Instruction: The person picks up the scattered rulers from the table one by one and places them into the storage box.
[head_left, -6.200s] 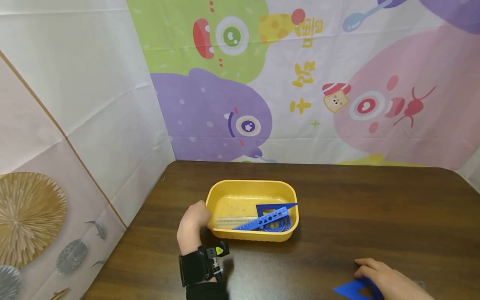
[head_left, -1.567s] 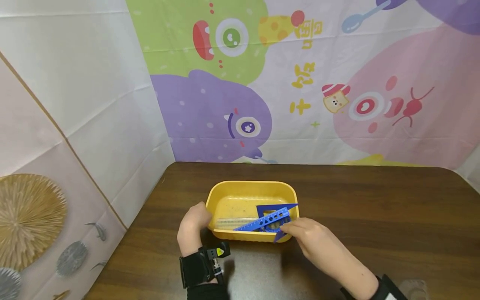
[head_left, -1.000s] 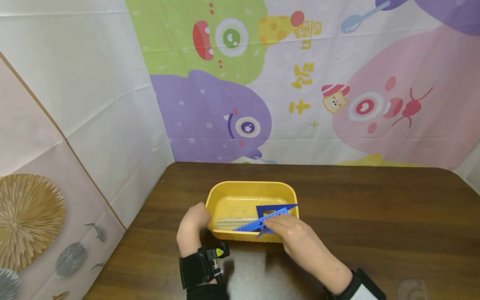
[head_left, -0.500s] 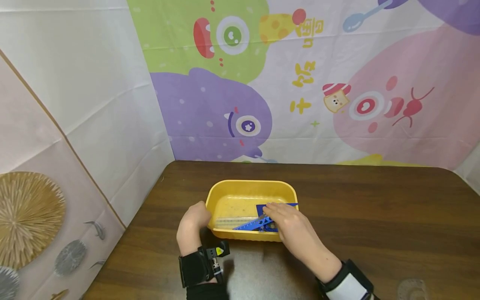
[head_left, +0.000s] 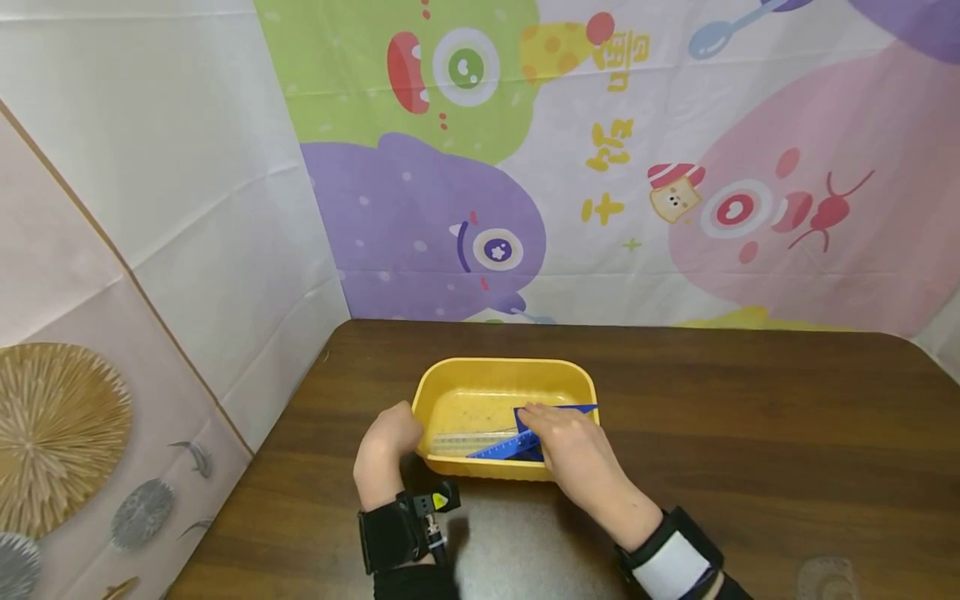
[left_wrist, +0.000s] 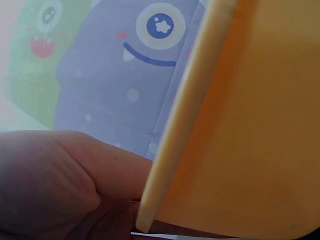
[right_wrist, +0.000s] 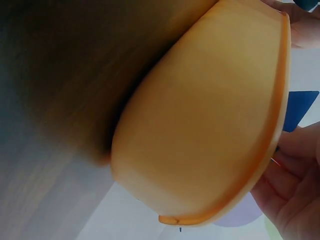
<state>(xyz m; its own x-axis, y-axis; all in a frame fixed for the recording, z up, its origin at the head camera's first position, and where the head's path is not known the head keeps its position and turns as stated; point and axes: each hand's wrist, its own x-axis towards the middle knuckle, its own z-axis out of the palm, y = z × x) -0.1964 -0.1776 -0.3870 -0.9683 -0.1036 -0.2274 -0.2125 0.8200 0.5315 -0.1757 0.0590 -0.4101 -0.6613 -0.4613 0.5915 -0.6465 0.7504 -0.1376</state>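
Note:
A yellow plastic bin (head_left: 480,472) stands on the brown table. My left hand (head_left: 390,433) grips its left side; in the left wrist view the thumb (left_wrist: 112,167) lies against the bin's rim. My right hand (head_left: 573,446) reaches over the bin's right front part. In the right wrist view a blue set square (right_wrist: 300,107) shows its corner above the rim, pinched at the fingers and mostly hidden. Inside the bin lie a blue ruler (head_left: 504,447), a clear ruler (head_left: 465,442) and another blue set square (head_left: 583,408). The right hand covers the blue protractor.
A clear, shiny piece (head_left: 825,577) lies on the table (head_left: 750,433) at the front right. Behind the table hangs a cartoon-printed cloth (head_left: 600,275), with a pale wall covering (head_left: 225,208) on the left.
The right hand has brought the blue set square from the right front of the table to the bin, then shifted left and farther in over the ruler. The left hand stays in place.

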